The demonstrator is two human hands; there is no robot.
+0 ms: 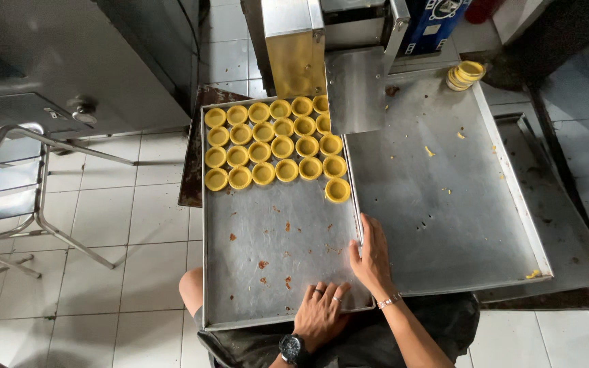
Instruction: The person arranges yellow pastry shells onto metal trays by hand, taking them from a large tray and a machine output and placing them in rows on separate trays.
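while the person sits with a metal baking tray [267,272] across their lap, the left hand [320,310] lies flat on its near edge, fingers spread, holding nothing. the right hand [371,259] rests open along the tray's right rim, where it meets a second, larger tray [444,204] just beside it. yellow tart shells [274,146] fill the far end of the first tray in rows. a small stack of shells [465,73] sits at the far corner of the larger tray. a steel chair [8,191] stands to the left.
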